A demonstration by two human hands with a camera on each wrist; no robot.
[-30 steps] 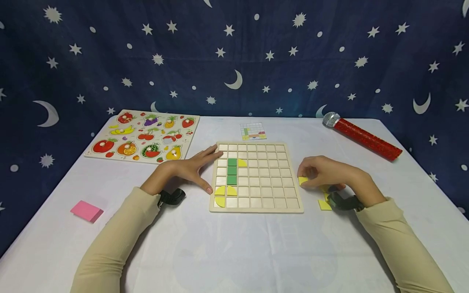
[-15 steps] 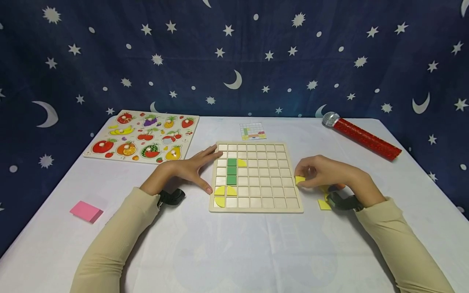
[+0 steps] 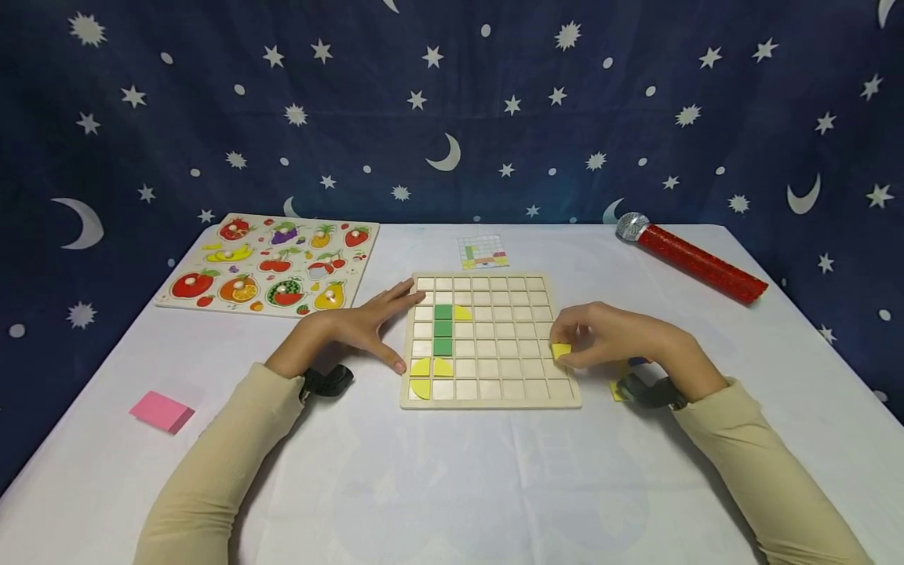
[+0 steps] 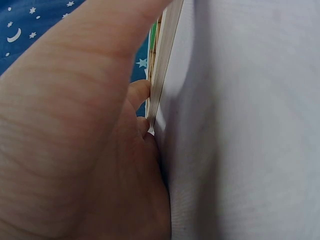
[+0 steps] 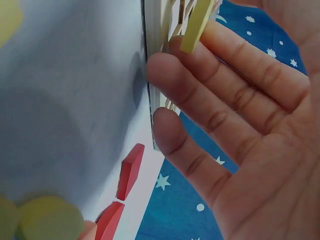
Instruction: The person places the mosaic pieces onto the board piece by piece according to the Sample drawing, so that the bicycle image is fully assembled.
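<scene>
Between thumb and fingertips, my right hand (image 3: 607, 333) pinches a small yellow tile (image 3: 561, 351) over the right edge of the wooden grid board (image 3: 508, 329). In the right wrist view the yellow tile (image 5: 197, 25) stands on edge near the board's side, other fingers extended below it. My left hand (image 3: 370, 322) rests at the board's left edge, thumb and fingers spread and touching the rim. A column of green square tiles (image 3: 442, 329) sits in the grid. Yellow quarter-round tiles (image 3: 420, 366) lie in the lower left cells, and another yellow quarter-round (image 3: 462, 314) beside the top green one.
Behind the board lies a pattern card (image 3: 483, 251). A fruit puzzle (image 3: 268, 263) is at the back left, a red microphone (image 3: 692, 259) at the back right, and folded pink paper (image 3: 162, 412) at the left. Loose yellow tiles (image 3: 617, 390) lie partly under the right wrist.
My right hand has moved left with the yellow tile, from beside the board to over its right edge. The left hand keeps its place on the board; the head view has shifted slightly.
</scene>
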